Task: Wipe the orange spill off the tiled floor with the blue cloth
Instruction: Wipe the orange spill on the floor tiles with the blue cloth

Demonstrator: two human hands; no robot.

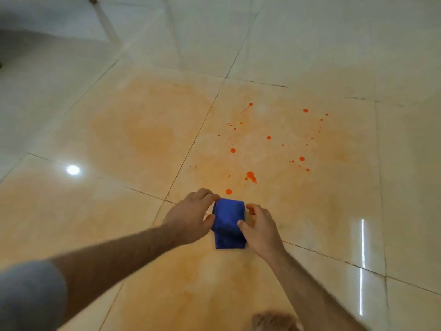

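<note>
Blue folded cloth (228, 223) pinched by curled fingers of left hand (188, 218) and right hand (261, 226); orange droplets (250, 175) beyond, on glossy tiled floor (119, 211).

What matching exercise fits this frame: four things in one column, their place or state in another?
Things:
1. blue cloth
2. orange drops
3. left hand
4. bare foot

Place or state:
A. at the bottom edge of the view
B. scattered on the tiles beyond the cloth
C. folded, between both hands
D. holds the cloth's left side

Pairs: 1-C, 2-B, 3-D, 4-A
</note>
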